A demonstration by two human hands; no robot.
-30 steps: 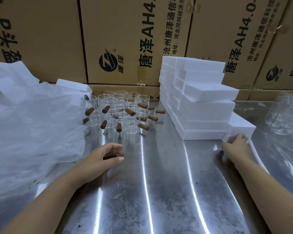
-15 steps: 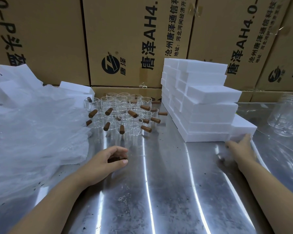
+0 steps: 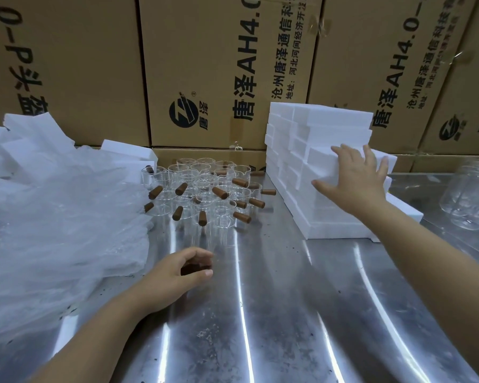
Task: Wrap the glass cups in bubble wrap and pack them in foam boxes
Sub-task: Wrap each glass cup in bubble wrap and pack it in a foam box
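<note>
1. Cardboard cartons [image 3: 219, 64] wall the back of the steel desk [image 3: 288, 313].
2. Cups [image 3: 205, 186] stand upright mid-desk, with their brown handles pointing every way.
3. Left hand [image 3: 177, 275] grips a cup [image 3: 197, 268] by its handle.
4. Right hand [image 3: 354, 178] lies flat, fingers spread, on stacked foam boxes [image 3: 329, 123], whose ends face the cups.

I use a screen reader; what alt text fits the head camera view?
A person's right hand rests, fingers spread, against a stack of white foam boxes on a steel table. The left hand curls just before a cluster of glass cups with brown handles; bubble wrap lies heaped at left, cardboard cartons behind.
</note>
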